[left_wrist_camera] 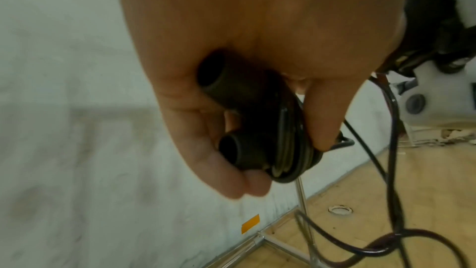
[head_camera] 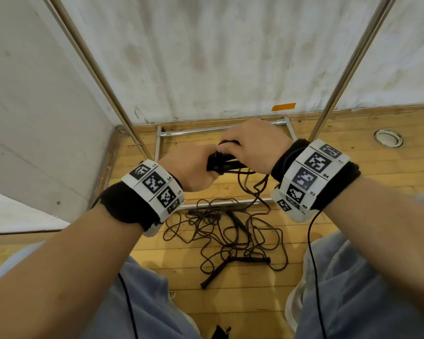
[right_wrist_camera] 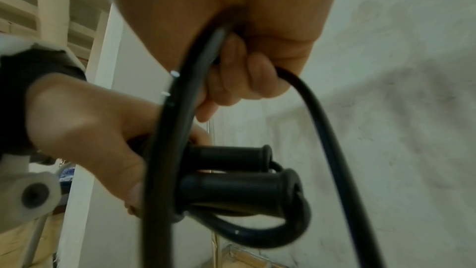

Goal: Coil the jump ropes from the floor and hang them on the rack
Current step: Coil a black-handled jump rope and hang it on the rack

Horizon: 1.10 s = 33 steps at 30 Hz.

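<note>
My left hand point(head_camera: 194, 172) grips the two black handles point(head_camera: 220, 163) of a jump rope, held side by side. My right hand point(head_camera: 252, 143) sits just above them, fingers curled round the rope's black cord point(head_camera: 252, 189), which hangs down in loops. In the left wrist view, turns of cord point(left_wrist_camera: 291, 140) lie wrapped round the handles point(left_wrist_camera: 239, 150). The right wrist view shows my fingers point(right_wrist_camera: 231, 76) curled round the cord point(right_wrist_camera: 177, 109) above the paired handles point(right_wrist_camera: 231, 189). More jump ropes point(head_camera: 230, 236) lie tangled on the floor below.
The metal rack has slanted poles on the left point(head_camera: 101, 77) and right point(head_camera: 348, 69) and a base frame point(head_camera: 194, 132) on the wooden floor in front of a white wall. My knees point(head_camera: 353, 289) frame the rope pile. A round floor fitting point(head_camera: 388, 138) sits at the right.
</note>
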{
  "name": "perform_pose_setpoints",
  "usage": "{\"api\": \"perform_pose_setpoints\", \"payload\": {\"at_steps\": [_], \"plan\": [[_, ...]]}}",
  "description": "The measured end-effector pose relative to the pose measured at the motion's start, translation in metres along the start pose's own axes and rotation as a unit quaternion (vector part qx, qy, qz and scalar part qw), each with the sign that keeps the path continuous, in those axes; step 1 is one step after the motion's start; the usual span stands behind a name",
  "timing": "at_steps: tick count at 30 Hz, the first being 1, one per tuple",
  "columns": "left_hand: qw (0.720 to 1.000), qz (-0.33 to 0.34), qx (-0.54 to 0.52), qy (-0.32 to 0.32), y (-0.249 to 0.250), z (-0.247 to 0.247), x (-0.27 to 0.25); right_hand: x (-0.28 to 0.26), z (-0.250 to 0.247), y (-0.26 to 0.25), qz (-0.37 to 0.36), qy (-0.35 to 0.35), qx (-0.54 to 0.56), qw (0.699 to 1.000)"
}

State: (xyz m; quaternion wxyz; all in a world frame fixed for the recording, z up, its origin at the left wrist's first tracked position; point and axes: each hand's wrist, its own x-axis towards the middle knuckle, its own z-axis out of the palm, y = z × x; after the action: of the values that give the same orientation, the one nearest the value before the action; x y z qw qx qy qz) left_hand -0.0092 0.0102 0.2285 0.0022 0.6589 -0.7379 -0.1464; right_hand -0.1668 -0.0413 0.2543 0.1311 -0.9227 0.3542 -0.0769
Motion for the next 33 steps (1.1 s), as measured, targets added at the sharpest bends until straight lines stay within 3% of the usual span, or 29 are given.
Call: {"api": "perform_pose_setpoints", "payload": {"at_steps": [3, 8, 14, 18, 23, 27, 33], "plan": [[0.999, 0.016, 0.006, 0.037, 0.005, 0.003, -0.003, -0.001, -0.001, 0.0, -0.015, 0.011, 0.019, 1.0], [0.996, -0.011, 0.005, 0.089, 0.004, 0.004, 0.0, -0.001, -0.001, -0.005, -0.027, 0.018, 0.049, 0.998], [0.995, -0.071, -0.073, -0.001, -0.002, 0.007, 0.002, -0.005, -0.009, 0.0, -0.011, -0.002, 0.078, 0.997], [0.951, -0.128, -0.282, -0.001, -0.018, -0.005, 0.003, -0.008, -0.015, 0.012, 0.025, 0.028, 0.11, 0.993], [0.883, -0.186, -0.427, 0.065, -0.038, -0.019, 0.004, -0.012, -0.006, 0.006, 0.022, -0.036, 0.097, 0.994], [0.834, -0.209, -0.507, 0.065, -0.049, -0.026, 0.003, -0.014, 0.002, -0.001, 0.013, -0.075, 0.055, 0.996], [0.786, -0.226, -0.575, 0.026, -0.056, -0.032, -0.001, -0.013, 0.007, 0.001, 0.042, -0.124, -0.009, 0.991]]}}
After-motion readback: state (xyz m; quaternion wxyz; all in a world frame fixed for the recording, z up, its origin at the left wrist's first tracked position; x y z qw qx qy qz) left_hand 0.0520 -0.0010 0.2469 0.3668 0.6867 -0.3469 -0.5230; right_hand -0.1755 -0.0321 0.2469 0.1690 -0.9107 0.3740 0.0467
